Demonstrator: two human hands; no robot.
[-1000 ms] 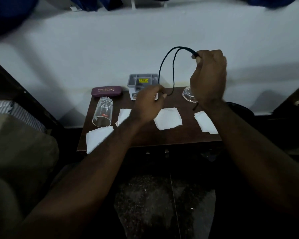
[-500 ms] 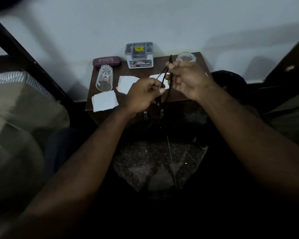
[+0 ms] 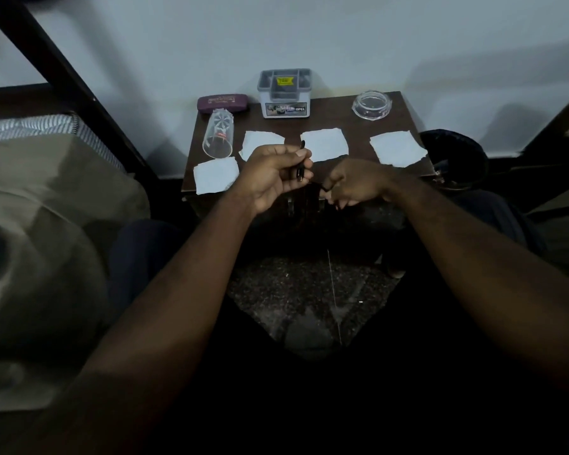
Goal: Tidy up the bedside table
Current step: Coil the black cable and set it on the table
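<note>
Black and thin: pinches cable [image 3: 300,172] at its stiff plug with left hand [image 3: 273,175], just before counter [image 3: 358,139] edge; curls right hand [image 3: 358,185] round the slack; probably light, limp, tangle-prone; best gripped near plug, coiled in loops.

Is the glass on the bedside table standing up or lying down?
Lying down: the glass rests on its side, mouth toward the camera.

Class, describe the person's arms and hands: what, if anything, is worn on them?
The left arm and right arm are bare as far as the view shows, no sleeves. The left hand and right hand are ungloved; no watch or ring shows, though the light is dim.
</note>
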